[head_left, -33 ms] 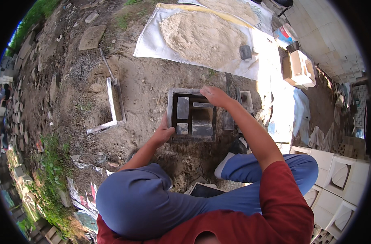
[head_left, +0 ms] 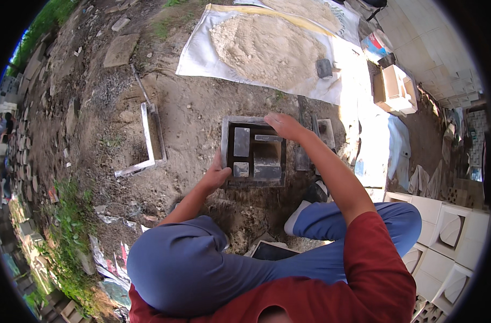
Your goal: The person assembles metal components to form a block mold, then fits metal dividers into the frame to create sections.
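Note:
A square dark-grey block mould (head_left: 227, 137) lies on the dirt in front of me, with several rectangular core blocks (head_left: 241, 142) of different sizes standing inside its frame. My left hand (head_left: 218, 175) is closed on the mould's left side near the lower corner, its thumb over the rim. At the far right corner, my right hand (head_left: 283, 126) is closed over the rim, fingers pressed together. The undersides of both hands are hidden.
An L-shaped metal frame (head_left: 148, 137) lies left on the soil. Beyond the mould, a white sheet (head_left: 194, 56) bears a heap of pale powder (head_left: 264, 48) and a dark block-shaped tool (head_left: 324, 68). Pale patterned blocks (head_left: 451, 229) are stacked at right; a cardboard box (head_left: 396, 91) stands farther back.

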{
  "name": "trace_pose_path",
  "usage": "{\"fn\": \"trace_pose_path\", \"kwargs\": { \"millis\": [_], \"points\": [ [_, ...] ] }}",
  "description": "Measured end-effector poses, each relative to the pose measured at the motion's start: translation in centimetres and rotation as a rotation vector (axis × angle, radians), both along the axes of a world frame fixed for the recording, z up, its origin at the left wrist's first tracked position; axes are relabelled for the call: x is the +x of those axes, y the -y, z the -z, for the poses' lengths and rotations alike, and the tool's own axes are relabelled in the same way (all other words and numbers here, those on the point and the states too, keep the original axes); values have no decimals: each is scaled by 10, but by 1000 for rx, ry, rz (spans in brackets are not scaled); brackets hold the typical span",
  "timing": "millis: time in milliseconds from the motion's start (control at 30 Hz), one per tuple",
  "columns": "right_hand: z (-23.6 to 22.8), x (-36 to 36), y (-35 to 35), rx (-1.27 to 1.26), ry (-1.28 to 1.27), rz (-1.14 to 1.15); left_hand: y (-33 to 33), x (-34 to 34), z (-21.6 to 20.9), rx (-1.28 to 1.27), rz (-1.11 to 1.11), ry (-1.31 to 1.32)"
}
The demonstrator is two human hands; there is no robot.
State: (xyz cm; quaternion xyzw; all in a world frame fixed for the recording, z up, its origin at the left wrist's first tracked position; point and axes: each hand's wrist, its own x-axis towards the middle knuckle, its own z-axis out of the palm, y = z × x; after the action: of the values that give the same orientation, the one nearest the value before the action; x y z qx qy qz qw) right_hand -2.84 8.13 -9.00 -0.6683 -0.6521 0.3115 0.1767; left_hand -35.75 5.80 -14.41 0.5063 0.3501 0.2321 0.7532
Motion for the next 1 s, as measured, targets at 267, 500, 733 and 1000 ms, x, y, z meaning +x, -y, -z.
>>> {"fn": "trace_pose_path", "kwargs": {
  "millis": [267, 500, 733, 1000],
  "points": [
    [32, 26, 20, 367, -545, 902, -4, -29, -10, -92, 22, 53],
    [77, -49, 114, 244, -23, 1021, 26, -51, -2, -50, 228, -23],
    [81, -74, 161, 230, -16, 864, 36, -56, 4, 441, 321, -167],
    [80, -90, 175, 211, 54, 776, 40, -62, 35, 454, 319, -455]
  ]
}}
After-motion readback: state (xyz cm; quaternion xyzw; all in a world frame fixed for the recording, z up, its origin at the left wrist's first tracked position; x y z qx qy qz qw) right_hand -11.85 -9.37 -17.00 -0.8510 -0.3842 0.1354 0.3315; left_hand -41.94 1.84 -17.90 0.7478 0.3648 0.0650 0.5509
